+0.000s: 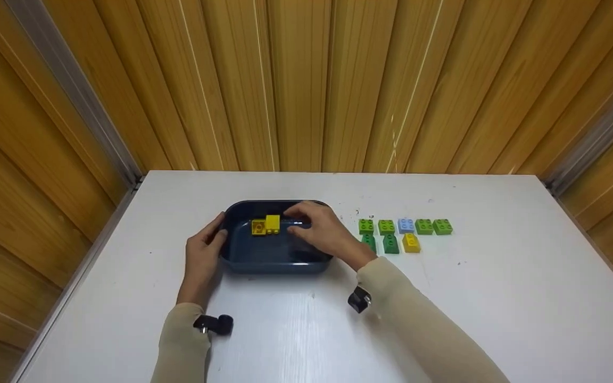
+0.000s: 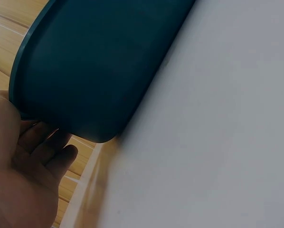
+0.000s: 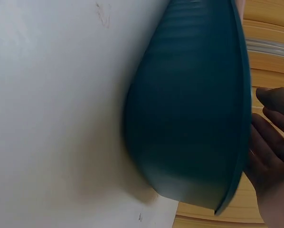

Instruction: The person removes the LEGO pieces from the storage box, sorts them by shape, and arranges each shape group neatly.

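A dark blue plastic tray [image 1: 274,256] with rounded corners sits on the white table, two yellow toy bricks [image 1: 273,222] lying side by side inside it. At its left end my left hand [image 1: 203,258] holds the rim, thumb at the edge; the left wrist view shows the fingers bent beside the tray's outer wall. My right hand [image 1: 325,229] reaches over the right part of the tray. Its thumb and fingers are spread apart just right of the yellow bricks, and nothing shows between them. The right wrist view has the tray wall [image 3: 189,109] hiding the bricks.
Right of the tray, a back row holds several light green bricks [image 1: 424,226] and a light blue brick [image 1: 406,225]. In front of it stand two dark green bricks [image 1: 390,244], one partly behind my right wrist, and a yellow brick [image 1: 411,243]. Wood-patterned walls [image 1: 301,85] enclose the table.
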`<state>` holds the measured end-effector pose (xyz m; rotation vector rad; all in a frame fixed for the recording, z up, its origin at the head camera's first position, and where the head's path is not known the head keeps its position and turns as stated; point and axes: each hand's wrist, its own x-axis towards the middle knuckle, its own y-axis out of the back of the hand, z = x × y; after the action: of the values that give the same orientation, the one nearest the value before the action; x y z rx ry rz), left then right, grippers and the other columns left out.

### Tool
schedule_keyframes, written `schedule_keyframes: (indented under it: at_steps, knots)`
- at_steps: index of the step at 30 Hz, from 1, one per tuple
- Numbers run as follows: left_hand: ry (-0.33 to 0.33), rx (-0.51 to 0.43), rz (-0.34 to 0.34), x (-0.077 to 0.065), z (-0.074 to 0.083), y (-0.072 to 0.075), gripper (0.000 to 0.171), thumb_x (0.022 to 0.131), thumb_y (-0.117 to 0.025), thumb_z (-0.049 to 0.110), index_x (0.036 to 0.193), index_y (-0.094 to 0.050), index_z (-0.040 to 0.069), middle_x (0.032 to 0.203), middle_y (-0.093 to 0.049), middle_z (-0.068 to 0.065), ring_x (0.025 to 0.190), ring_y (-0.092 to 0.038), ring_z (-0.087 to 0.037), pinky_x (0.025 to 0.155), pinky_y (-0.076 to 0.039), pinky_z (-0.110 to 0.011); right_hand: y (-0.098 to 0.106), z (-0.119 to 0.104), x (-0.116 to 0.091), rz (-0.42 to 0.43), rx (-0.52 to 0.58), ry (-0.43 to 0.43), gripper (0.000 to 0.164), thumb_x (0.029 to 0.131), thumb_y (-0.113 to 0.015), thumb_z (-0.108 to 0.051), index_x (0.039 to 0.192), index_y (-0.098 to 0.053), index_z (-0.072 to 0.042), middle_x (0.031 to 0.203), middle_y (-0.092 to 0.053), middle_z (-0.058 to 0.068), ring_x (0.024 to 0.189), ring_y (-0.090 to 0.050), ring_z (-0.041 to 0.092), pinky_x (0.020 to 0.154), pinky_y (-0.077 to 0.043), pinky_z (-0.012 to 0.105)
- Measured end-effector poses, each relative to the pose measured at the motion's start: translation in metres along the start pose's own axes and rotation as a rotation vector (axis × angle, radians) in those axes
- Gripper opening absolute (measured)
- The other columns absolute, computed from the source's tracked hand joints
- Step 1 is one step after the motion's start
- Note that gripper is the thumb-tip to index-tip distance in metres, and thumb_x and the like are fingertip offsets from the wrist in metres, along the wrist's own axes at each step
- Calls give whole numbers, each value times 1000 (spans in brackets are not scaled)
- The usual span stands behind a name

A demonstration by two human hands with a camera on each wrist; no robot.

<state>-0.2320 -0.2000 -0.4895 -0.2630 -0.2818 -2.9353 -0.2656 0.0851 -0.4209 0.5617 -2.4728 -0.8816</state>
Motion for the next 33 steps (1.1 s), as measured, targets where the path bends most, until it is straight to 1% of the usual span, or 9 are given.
schedule_keyframes:
  at_steps: [6,11,16,21,25,28,33]
  knots:
    - [14,11,7,0,-2,-1,43,109,-59,10,152,-58,7,156,-55,-10,150,-45,-26,123,-36,-39,-10,5,10,-57,1,-61,34,100,-75,-9,133,-69,-3,132,-68,9,123,-65,29,107,-53,40]
    - [2,16,14,1,-5,0,43,109,-58,9,152,-58,7,155,-55,-8,149,-45,-25,123,-36,-38,-16,10,17,-88,0,-90,33,101,-73,-7,134,-70,-5,134,-68,9,125,-64,28,109,-52,39]
    - [-4,24,15,0,-3,2,43,109,-58,9,152,-58,6,155,-55,-10,149,-45,-27,124,-35,-39,-22,12,23,-97,3,-84,34,101,-72,-4,135,-70,-5,136,-67,10,127,-64,27,110,-51,40]
    - [9,23,23,0,-3,3,43,109,-58,9,152,-58,7,155,-55,-11,150,-44,-28,124,-34,-40,-26,14,29,-120,-33,-69,36,101,-72,-5,137,-69,-6,141,-65,9,134,-59,25,116,-46,39]
    - [-4,30,28,1,-3,2,43,109,-58,8,151,-58,6,154,-56,-11,149,-46,-28,123,-36,-39,-29,15,34,-148,-68,-65,39,101,-71,-4,140,-67,-6,145,-64,10,139,-55,25,119,-42,38]
    - [-17,37,31,2,-3,1,42,109,-57,7,151,-59,5,153,-57,-11,148,-47,-28,122,-37,-40,-31,16,37,-167,-84,-71,40,102,-70,-3,141,-66,-5,146,-63,11,140,-54,25,119,-41,39]
    - [-15,30,27,3,-4,-1,42,109,-58,8,151,-59,6,153,-57,-11,148,-47,-28,123,-37,-40,-33,18,41,-197,-124,-73,40,102,-69,-3,142,-66,-5,146,-63,12,139,-55,25,120,-41,39]
